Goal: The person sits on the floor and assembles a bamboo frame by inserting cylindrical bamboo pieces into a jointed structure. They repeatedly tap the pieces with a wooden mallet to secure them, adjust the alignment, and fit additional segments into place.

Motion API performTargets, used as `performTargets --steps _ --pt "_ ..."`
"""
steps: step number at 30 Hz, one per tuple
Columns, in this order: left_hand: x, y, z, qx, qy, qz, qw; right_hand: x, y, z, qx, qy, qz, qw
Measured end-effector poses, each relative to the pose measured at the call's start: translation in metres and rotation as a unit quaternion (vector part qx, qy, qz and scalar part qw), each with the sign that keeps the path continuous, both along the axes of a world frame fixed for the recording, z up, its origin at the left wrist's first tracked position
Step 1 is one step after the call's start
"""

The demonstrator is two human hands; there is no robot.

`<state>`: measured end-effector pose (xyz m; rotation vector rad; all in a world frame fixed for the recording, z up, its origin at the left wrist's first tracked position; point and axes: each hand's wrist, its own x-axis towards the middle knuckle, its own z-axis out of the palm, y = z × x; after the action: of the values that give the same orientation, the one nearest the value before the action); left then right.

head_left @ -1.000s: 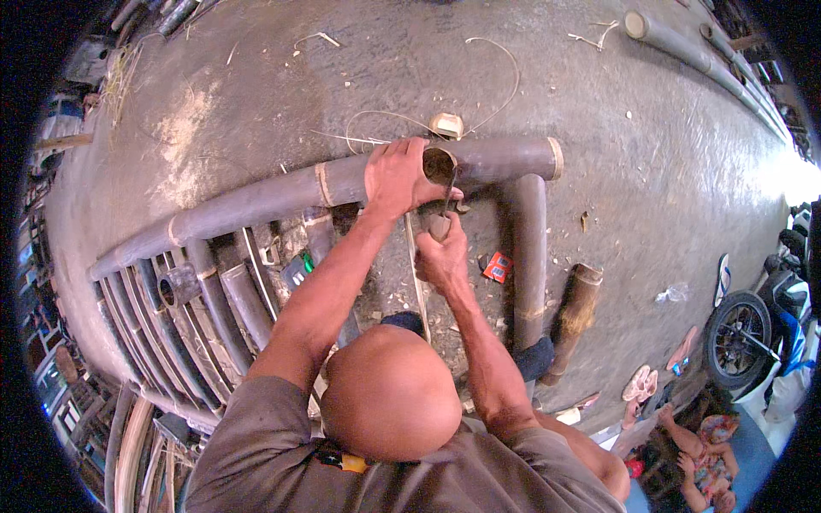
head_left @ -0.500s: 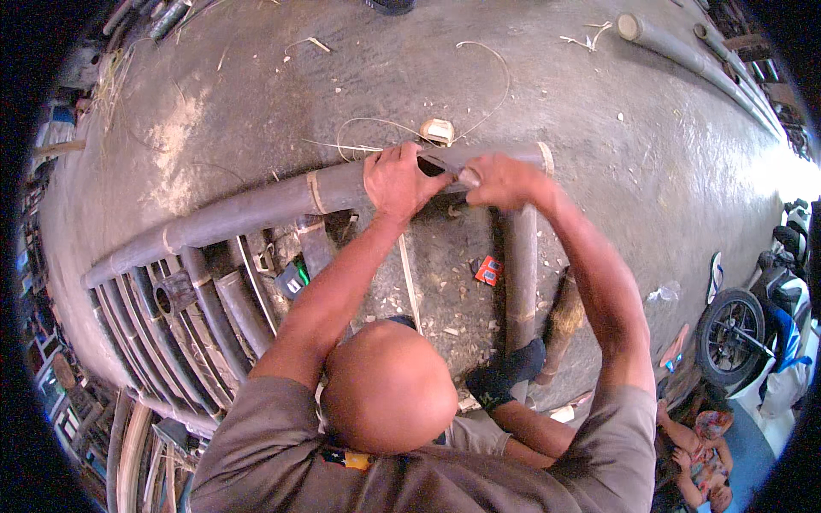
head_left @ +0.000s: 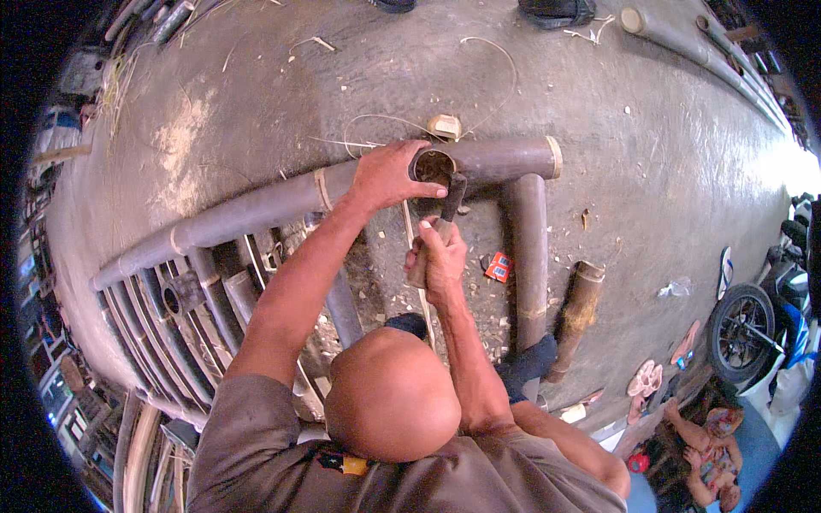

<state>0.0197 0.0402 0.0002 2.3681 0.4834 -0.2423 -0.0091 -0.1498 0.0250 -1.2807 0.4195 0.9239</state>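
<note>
My left hand (head_left: 392, 178) is wrapped around a short bamboo tube (head_left: 416, 172), thumb along its near rim. The tube's round hollow end faces up, above the long thick bamboo pole (head_left: 248, 208). Nearer my body, my right hand (head_left: 442, 263) grips the handle of a knife (head_left: 456, 195). Its dark, broad blade points away from me and lies at the right rim of the tube; whether it touches is unclear. A crosswise bamboo pole (head_left: 531, 256) meets the long one at the right.
A bamboo frame with several slats (head_left: 162, 333) lies at left. A red-orange packet (head_left: 498, 267) and shavings lie on the floor. Right of the crosswise pole is a bamboo stub (head_left: 575, 321). A motorcycle wheel (head_left: 746, 335) and a seated person (head_left: 711, 453) are at right.
My right hand has swung in toward my body, turning the knife to point away. The tube's open end now shows more fully. Dark footwear has appeared at the top right.
</note>
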Motion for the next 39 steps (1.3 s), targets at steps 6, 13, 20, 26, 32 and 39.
performTargets --steps 6,13,20,26,32,39 --pt "0.011 -0.016 0.003 0.027 0.024 0.046 0.998 0.045 -0.033 0.006 -0.069 -0.043 0.167 0.983" --pt "0.019 -0.019 0.005 0.068 0.045 0.096 0.992 0.103 -0.040 0.030 -0.106 -0.001 0.317 0.942" --pt "0.025 -0.021 0.004 0.078 0.059 0.131 0.987 0.151 -0.037 0.032 -0.166 -0.102 0.474 0.859" --pt "0.025 -0.023 -0.001 0.068 0.034 0.148 0.986 0.192 -0.027 0.034 -0.159 -0.182 0.588 0.772" --pt "0.020 -0.027 -0.008 0.076 -0.030 0.150 0.985 0.254 0.014 0.020 -0.137 -0.252 0.762 0.581" --pt "-0.003 -0.007 -0.005 0.106 -0.072 0.041 0.991 0.195 -0.026 -0.011 -0.147 -0.372 0.680 0.614"
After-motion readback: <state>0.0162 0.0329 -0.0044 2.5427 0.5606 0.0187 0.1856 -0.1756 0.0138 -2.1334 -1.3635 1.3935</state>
